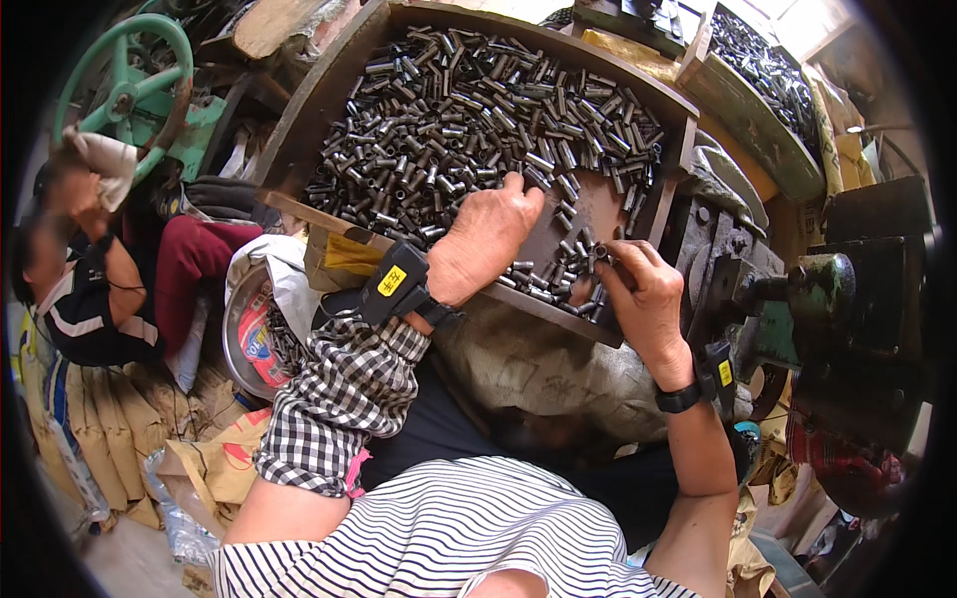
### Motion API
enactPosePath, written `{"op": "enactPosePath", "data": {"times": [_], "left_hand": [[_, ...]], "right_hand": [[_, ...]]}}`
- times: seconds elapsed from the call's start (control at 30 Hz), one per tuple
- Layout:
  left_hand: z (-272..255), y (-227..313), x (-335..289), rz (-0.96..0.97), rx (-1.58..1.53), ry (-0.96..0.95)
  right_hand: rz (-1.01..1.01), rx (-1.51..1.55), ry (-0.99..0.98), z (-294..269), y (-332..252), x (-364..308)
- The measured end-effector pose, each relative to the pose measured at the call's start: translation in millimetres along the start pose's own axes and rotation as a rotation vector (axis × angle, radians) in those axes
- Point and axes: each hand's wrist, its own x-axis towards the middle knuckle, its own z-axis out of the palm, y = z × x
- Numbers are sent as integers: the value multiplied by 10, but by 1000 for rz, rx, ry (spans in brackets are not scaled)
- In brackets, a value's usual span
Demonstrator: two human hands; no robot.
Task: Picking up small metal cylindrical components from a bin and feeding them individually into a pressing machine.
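Observation:
A wooden tray [344, 234] in front of me holds a deep heap of short dark metal tubes [419, 130]. My left hand [493, 234] reaches over its near edge, fingers curled down at the border of the heap. Its fingertips are hidden, so I cannot make out what they hold. At the tray's near right corner, my right hand [646, 294] pinches a metal tube [599, 253] between thumb and fingers, with the round open end showing. A smaller group of tubes [538, 284] lies along the near edge between the hands.
Machinery [857, 299] stands close on the right. A metal basin [237, 334], lined with a white bag and holding more tubes, sits at the left. Another tray [763, 135] of tubes is at the far right. Beyond the basin sits another person [90, 259], near a green handwheel [125, 95].

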Motion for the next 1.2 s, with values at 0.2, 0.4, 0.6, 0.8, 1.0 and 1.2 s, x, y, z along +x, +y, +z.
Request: {"op": "enactPosePath", "data": {"times": [0.2, 0.4, 0.6, 0.8, 1.0, 1.2], "left_hand": [[14, 13, 21, -12, 103, -37], [-24, 25, 26, 12, 166, -83], [14, 60, 61, 54, 13, 10], [-79, 346, 21, 68, -508, 90], [-42, 436, 27, -129, -1177, -208], [-66, 443, 51, -365, -1558, -411]], "right_hand": [[438, 583, 41, -80, -56, -93], [416, 539, 44, -146, 21, -242], [146, 158, 33, -152, 62, -200], [455, 624, 41, -218, 133, -218], [451, 761, 41, -244, 103, -218], [470, 755, 20, -203, 126, -249]]}}
